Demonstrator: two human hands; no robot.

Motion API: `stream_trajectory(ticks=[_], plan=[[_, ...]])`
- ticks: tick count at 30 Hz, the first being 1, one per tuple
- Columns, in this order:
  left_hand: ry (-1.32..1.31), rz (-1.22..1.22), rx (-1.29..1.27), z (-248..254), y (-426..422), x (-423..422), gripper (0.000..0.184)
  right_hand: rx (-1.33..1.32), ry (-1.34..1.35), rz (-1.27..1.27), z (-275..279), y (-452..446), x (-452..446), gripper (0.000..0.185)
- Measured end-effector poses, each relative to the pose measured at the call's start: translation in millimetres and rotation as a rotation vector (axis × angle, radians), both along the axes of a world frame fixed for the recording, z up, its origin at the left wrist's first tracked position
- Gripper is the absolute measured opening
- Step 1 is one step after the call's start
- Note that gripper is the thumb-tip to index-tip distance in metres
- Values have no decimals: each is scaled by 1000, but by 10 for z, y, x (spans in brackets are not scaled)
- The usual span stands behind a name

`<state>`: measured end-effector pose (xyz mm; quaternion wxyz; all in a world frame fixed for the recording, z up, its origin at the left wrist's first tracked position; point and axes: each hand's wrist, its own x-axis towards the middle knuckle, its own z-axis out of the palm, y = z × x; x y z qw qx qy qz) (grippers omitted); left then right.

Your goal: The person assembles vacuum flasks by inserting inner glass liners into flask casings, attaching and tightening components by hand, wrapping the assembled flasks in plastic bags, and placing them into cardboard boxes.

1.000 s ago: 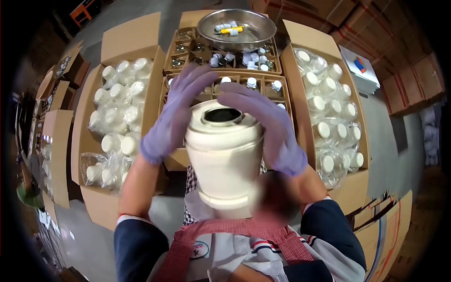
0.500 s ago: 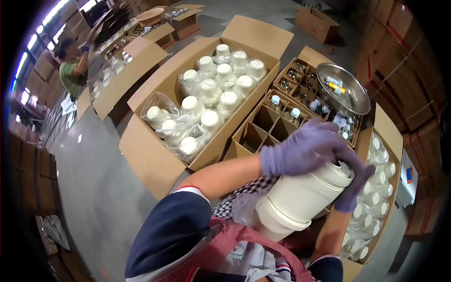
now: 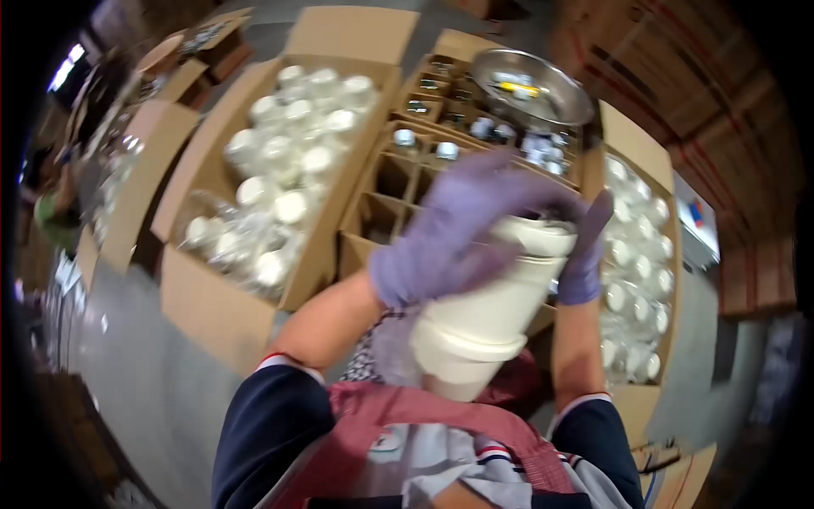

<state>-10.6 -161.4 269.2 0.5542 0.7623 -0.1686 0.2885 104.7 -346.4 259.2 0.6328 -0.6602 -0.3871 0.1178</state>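
Okay, purple-gloved left hand (image 3: pixel 454 233) reaches over the upper end of an off-white container (image 3: pixel 479 318), fingers arched over the rim, thumb along the near side. Motion blur on it; can't tell whether its grip is clamped or loose. Right hand (image 3: pixel 587 250), same glove, is at the far side of the rim, fingers pointing up; partly hidden, contact and grip unclear too.

Container is tilted, top toward upper right, lower end close against the person's reddish apron (image 3: pixel 424 403). Checkered cloth (image 3: pixel 363 365) beside its base.

Beyond the hands: divided carton (image 3: pixel 358 246) with some vacant cells, two white-capped bottles (image 3: pixel 404 138) in its far row. Behind that, a rear divided carton (image 3: pixel 431 109) with glass bottles; metal bowl (image 3: pixel 570 103) over it, yellow item (image 3: pixel 517 87) inside.

Left: open carton (image 3: pixel 220 310), white-topped jars (image 3: pixel 291 206) in clear plastic. Right: another open carton (image 3: pixel 640 138), similar wrapped jars (image 3: pixel 643 267). Gray floor (image 3: pixel 127 339) around. Far left edge, a person in a green top (image 3: pixel 55 220), blurry.
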Motion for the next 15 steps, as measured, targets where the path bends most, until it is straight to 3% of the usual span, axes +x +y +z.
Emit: stream_trajectory(ticks=[1, 3, 5, 6, 7, 8, 9, 10, 11, 12, 13, 14, 15], plan=[[237, -111, -205, -175, 142, 65, 49, -33, -57, 56, 134, -50, -94, 109], [519, -164, -366, -346, 304, 141, 56, -31, -106, 60, 363, -72, -206, 109], [245, 40, -72, -65, 114, 52, 56, 149, 74, -44, 101, -33, -14, 95], [71, 144, 115, 147, -21, -42, 57, 160, 409, -20, -130, 46, 205, 92], [-161, -46, 214, 336, -45, -41, 48, 193, 461, 49, -205, -19, 156, 87], [-141, 67, 383, 150, 17, 20, 42, 222, 516, 116, -280, -97, 95, 82], [-145, 63, 120, -141, 102, 175, 38, 146, 272, 101, -173, -85, 26, 80], [196, -146, -403, -442, 190, 282, 36, 72, 16, 54, -66, -71, -34, 78], [125, -27, -97, -502, 317, 286, 36, 19, -220, -15, 36, -53, -88, 77], [-47, 189, 118, -417, 248, 284, 35, 89, 56, -30, -47, -5, -43, 88], [-224, 345, 180, -192, 30, 197, 35, 193, 331, -70, -132, 52, 8, 99], [-209, 270, 249, 102, -100, 27, 34, 303, 623, 111, -216, 21, 108, 97], [-202, 189, 314, 268, -147, -86, 34, 273, 480, 34, -207, 25, 56, 93]])
